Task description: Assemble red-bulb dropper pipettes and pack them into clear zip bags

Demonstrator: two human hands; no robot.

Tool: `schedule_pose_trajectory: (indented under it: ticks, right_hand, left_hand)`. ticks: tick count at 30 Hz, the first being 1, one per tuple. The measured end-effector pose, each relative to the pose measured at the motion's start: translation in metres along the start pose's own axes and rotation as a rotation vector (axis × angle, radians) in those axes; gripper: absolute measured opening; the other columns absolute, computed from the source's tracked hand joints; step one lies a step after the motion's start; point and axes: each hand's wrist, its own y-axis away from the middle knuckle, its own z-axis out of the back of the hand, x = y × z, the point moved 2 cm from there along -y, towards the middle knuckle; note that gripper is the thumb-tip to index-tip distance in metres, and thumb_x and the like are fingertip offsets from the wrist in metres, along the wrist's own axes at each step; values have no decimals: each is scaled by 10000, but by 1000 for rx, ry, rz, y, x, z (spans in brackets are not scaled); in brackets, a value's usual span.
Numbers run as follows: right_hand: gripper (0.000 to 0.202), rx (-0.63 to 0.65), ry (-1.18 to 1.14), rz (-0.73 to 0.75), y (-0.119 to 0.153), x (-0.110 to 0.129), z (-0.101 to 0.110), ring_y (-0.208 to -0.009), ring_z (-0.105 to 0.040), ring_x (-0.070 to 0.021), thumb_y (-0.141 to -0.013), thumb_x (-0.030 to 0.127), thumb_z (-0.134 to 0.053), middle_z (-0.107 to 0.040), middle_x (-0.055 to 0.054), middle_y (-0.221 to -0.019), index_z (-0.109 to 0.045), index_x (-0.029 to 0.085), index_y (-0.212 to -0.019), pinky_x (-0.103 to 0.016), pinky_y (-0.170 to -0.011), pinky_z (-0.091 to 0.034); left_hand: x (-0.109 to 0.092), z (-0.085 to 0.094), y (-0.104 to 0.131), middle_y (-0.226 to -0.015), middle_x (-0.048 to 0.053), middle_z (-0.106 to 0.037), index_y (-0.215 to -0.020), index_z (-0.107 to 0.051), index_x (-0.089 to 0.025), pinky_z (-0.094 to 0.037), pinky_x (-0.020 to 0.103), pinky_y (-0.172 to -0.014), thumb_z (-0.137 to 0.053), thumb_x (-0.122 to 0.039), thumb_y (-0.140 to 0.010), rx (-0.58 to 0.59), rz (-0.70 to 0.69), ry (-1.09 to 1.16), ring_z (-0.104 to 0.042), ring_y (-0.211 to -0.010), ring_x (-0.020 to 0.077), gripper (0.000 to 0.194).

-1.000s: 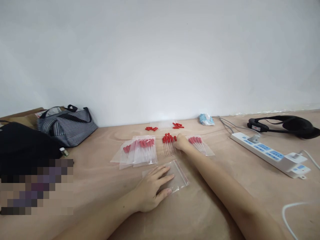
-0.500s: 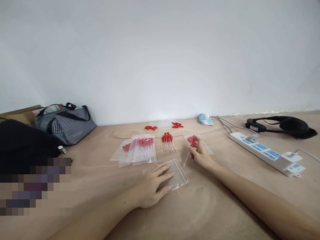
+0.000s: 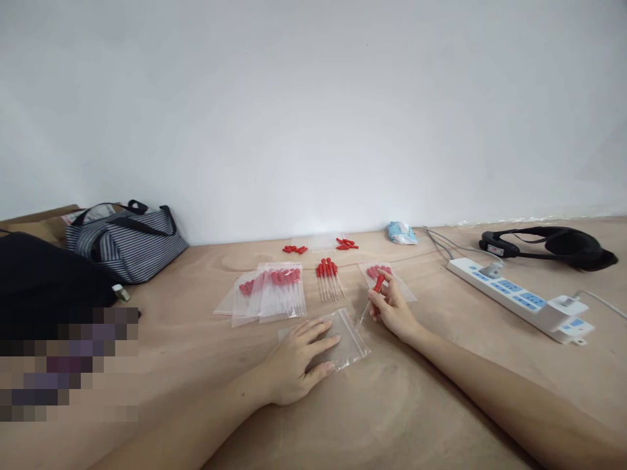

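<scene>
My left hand (image 3: 304, 360) lies with fingers spread on a clear zip bag (image 3: 349, 346). In my right hand (image 3: 389, 308) is a dropper (image 3: 379, 283) with a red bulb, its clear tip pointing down near the bag's zip edge. Beyond that hand lies a clear bag with red bulbs (image 3: 399, 285). A row of loose red-topped droppers (image 3: 328, 273) rests ahead of the bag. Overlapping filled bags (image 3: 281, 294) lie to the left of these.
Small red bulbs (image 3: 294, 249) and more red pieces (image 3: 347, 244) lie near the wall. A white power strip (image 3: 514, 297), black headset (image 3: 568, 248) and blue packet (image 3: 402, 232) are at the right. A striped bag (image 3: 142, 245) stands left.
My right hand has shifted very slightly down with the dropper, showing more of the bag of red bulbs behind it. My left hand stays on the bag.
</scene>
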Motion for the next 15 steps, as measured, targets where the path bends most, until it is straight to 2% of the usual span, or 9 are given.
schedule_pose_trajectory:
  ticks: [6, 10, 15]
  right_hand:
    - [553, -1, -112, -60, 4, 3, -6, -446, -497, -80, -700, 460, -529, -447, 85, -642, -241, 259, -1126, -220, -403, -423]
    - [453, 36, -229, -181, 9, 2, -9, -526, -560, -98, -686, 471, -556, -530, 54, -703, -306, 255, -997, -262, -499, -475]
    - [409, 217, -153, -263, 14, 0, -6, -545, -554, -94, -570, 431, -690, -560, 38, -647, -429, 201, -784, -258, -551, -464]
  left_hand:
    - [1, -1, 0, -1365, 26, -326, -1249, -405, -302, -244, 463, -1009, -394, -418, -855, 12, 14, -13, -259, -1255, 245, 411]
    - [1, -2, 0, -1359, 35, -336, -1281, -353, -285, -244, 451, -1014, -412, -403, -846, -1, 8, 16, -269, -1251, 240, 454]
    - [-3, 3, -2, -1360, 54, -330, -1328, -244, -238, -261, 433, -1013, -429, -363, -840, 3, 47, 73, -277, -1246, 231, 537]
